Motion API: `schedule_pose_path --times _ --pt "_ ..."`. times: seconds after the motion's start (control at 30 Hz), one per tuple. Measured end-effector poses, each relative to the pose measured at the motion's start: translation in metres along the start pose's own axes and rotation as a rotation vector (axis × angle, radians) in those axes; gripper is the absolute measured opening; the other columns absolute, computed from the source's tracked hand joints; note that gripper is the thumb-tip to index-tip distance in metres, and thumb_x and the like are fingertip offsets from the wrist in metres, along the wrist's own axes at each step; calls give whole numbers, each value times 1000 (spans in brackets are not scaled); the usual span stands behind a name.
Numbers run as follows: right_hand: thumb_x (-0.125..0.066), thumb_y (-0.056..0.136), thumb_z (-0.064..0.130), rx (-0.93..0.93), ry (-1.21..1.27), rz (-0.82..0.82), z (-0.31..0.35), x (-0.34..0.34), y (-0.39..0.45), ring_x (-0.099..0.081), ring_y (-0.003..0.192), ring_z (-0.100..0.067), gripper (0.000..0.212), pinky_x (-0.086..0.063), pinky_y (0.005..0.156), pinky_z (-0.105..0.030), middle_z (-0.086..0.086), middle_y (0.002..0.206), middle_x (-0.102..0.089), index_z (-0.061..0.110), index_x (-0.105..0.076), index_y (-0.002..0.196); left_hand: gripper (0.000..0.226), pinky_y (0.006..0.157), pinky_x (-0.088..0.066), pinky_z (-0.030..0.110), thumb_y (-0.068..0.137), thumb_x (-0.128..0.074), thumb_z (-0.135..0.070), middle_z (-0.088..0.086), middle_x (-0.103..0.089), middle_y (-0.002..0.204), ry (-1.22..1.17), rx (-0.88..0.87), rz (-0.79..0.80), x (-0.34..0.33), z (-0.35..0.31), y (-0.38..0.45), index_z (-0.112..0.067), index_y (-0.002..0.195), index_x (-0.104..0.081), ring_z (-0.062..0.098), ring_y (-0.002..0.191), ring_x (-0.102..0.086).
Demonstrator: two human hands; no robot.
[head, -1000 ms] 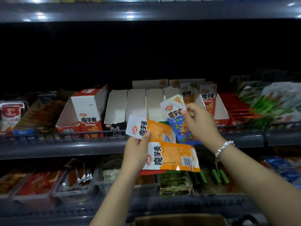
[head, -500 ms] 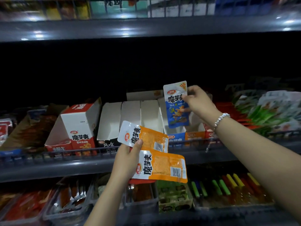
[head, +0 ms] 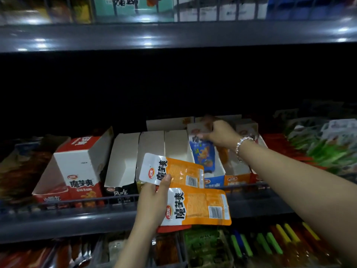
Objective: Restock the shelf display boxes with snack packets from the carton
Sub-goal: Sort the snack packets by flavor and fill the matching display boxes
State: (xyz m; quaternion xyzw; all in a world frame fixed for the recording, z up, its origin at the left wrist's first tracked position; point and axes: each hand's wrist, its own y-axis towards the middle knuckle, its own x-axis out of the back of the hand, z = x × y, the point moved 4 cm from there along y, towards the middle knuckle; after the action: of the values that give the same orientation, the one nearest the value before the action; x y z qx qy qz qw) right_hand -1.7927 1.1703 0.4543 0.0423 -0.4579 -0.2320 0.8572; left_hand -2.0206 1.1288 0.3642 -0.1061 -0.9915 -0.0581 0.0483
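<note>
Your right hand (head: 220, 135) pinches the blue packet (head: 203, 157), long axis running 12 to 6 o'clock, inside the blue display box (head: 212, 182). Your left hand (head: 152, 202) grips two orange packets (head: 197, 206), long axes 9 to 3.

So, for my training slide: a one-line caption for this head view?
Right hand lowers a blue packet into its display box; left hand holds orange packets.
</note>
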Motion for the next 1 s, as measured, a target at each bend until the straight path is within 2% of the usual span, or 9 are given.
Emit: schedule_pose_path --times 0.1,0.17,0.27,0.4,0.5,0.63,0.8,0.9,1.0 --pt "-64 87 37 71 -373 -2 -1 0 5 -51 78 -19 29 -35 55 -25 2 71 -46 14 -49 79 27 47 -47 20 96 -51 -32 0 -72 65 -5 6 -3 -1 3 4 -13 80 -61 14 57 -69" --pt "-60 91 34 199 -556 -54 2 -1 13 -52 97 -22 21 -43 70 -27 -2 99 -56 19 -57 105 26 43 -45 17 96 -51 -31 0 -71 63 -12 12 -7 -2 5 6 -12 81 -60 12 55 -68" --pt "-59 90 32 244 -669 -76 0 -6 32 -42 121 -26 35 -42 96 -36 -5 133 -46 26 -53 124 25 42 -44 16 96 -51 -31 -1 -71 63 -17 20 -13 -4 7 8 -12 82 -60 13 55 -69" --pt "-62 88 36 120 -478 -117 -2 -8 57 -42 122 -27 38 -41 91 -32 -5 135 -44 24 -55 124 23 48 -48 19 96 -51 -30 0 -73 68 -16 6 -30 -3 8 11 -13 85 -63 13 60 -70" --pt "-56 93 31 180 -560 -102 3 -10 62 -42 123 -28 29 -38 97 -35 -7 133 -47 23 -59 120 24 58 -52 27 96 -51 -30 3 -74 73 -8 12 -20 -4 9 12 -12 87 -64 17 66 -71" --pt "-57 93 28 175 -576 -139 1 -13 59 -34 131 -28 39 -33 104 -38 -7 140 -41 23 -51 131 23 71 -56 36 95 -52 -31 3 -74 78 -13 9 -26 -3 12 13 -14 88 -66 21 75 -72" --pt "-60 90 29 172 -540 -132 -9 -17 58 -20 138 -28 51 -21 112 -37 -4 148 -32 27 -44 139 28 44 -42 12 95 -52 -29 -6 -67 56 -35 1 -16 -2 12 12 -10 76 -60 2 50 -63" --pt "-58 91 32 219 -588 -174 -11 -15 49 -18 139 -29 57 -17 111 -37 -6 150 -29 24 -37 143 28 41 -42 12 95 -52 -30 -6 -65 53 -45 13 -7 -2 11 11 -10 76 -57 3 47 -62" --pt "-60 91 28 275 -442 -259 -9 -13 29 -29 134 -30 47 -26 108 -38 -7 144 -39 19 -49 136 26 44 -46 17 95 -52 -31 -2 -71 63 -68 22 6 -2 13 12 -9 87 -62 10 55 -68"
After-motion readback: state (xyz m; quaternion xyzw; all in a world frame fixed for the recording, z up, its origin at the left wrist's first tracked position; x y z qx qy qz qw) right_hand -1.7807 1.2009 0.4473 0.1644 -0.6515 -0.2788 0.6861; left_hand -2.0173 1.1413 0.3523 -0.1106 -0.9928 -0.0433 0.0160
